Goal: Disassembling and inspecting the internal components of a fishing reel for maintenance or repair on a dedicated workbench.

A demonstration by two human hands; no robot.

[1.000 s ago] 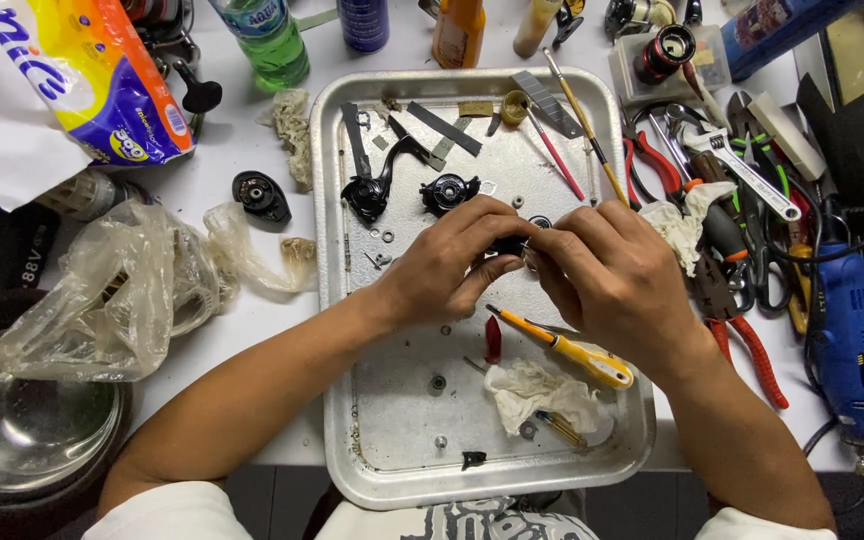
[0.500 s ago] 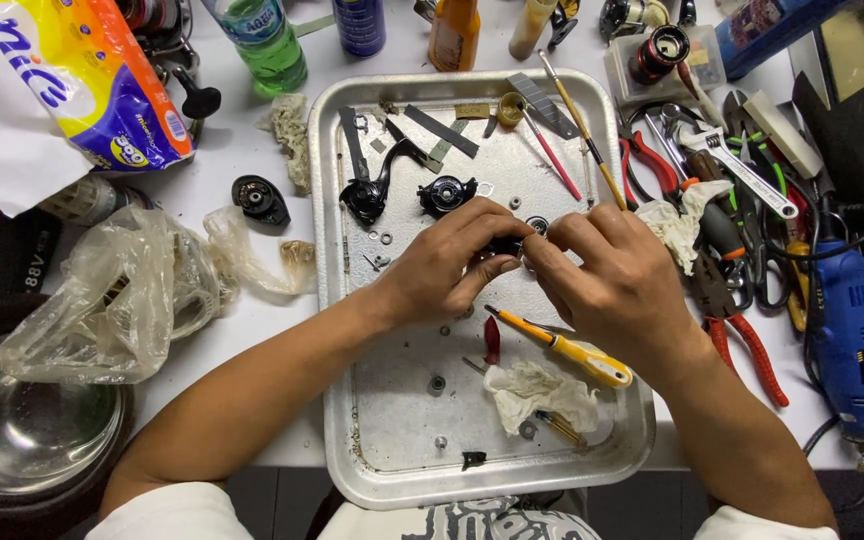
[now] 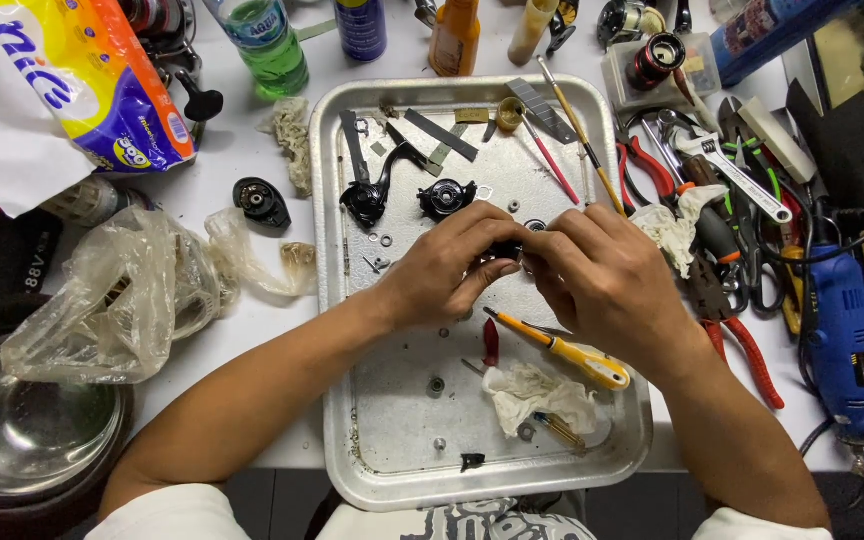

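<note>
Worktop [image 3: 252, 160], white and crowded, is carrying everything here, and at its middle a dented metal tray [image 3: 372, 440] is lying with small parts scattered over it. Over the tray's upper half the left hand [image 3: 442, 275] and the right hand [image 3: 607, 285] are meeting, their fingers [image 3: 487, 235] pinching a small black part [image 3: 505, 250] between them; both hands are closed on it, though most of it is hidden behind the fingertips.

Judging by its look, that part is hard, stiff and light, probably greasy and so slippery; gripping it by its outer rim with the fingertips, as both hands are doing, seems the safest hold, since the loose washers and screws around it are tiny and would roll away easily.

Among packages, the biggest is a soft plastic pack [image 3: 92, 85] at the far left corner, yellow, orange and purple with bold blue lettering on white. Beside it a crumpled clear bag [image 3: 102, 300] is slumping above a steel bowl [image 3: 22, 440]. Along the far edge a green bottle [image 3: 267, 45] with a blue-and-white label, a dark blue can [image 3: 360, 25] and an orange bottle [image 3: 455, 35] are standing. At the right, a blue power tool [image 3: 842, 330] is bearing a small yellow label. A yellow-handled screwdriver [image 3: 567, 350] is lying in the tray just below the hands.
</note>
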